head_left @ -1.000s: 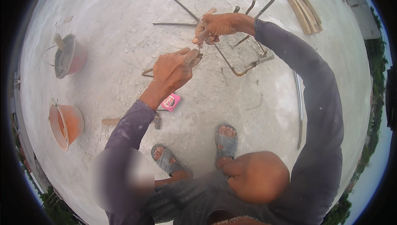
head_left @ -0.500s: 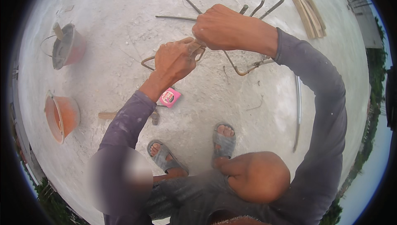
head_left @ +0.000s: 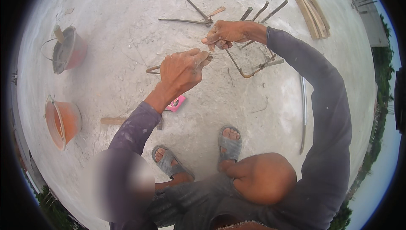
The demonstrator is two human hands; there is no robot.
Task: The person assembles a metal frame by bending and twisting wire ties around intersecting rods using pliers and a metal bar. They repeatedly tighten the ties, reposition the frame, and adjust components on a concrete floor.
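Observation:
My left hand point(head_left: 181, 70) is closed around a bent steel rod point(head_left: 153, 69), whose curved end sticks out to the left of my palm. Up and to the right of it, my right hand point(head_left: 226, 33) pinches a thin wire point(head_left: 210, 52) running down to my left fingertips. The wire's hold on the rod is hidden by my fingers. Beyond my right hand lie pincers point(head_left: 197, 7) with spread handles, beside a light brown strip point(head_left: 217, 11). Right of my hands, several steel bars point(head_left: 275, 11) and a bent rod point(head_left: 245, 75) lie together.
A pink tape measure point(head_left: 175, 104) and a hammer with a wooden handle point(head_left: 113, 120) lie partly behind my left arm. Two buckets, one with grey contents point(head_left: 69, 49) and one orange point(head_left: 69, 122), stand left. Wooden strips point(head_left: 312, 16) and a metal bar point(head_left: 304, 107) lie right.
My right hand has drawn back from my left hand, up and to the right, and now pinches the wire. The pincers' joint has come into sight. My left hand has barely moved.

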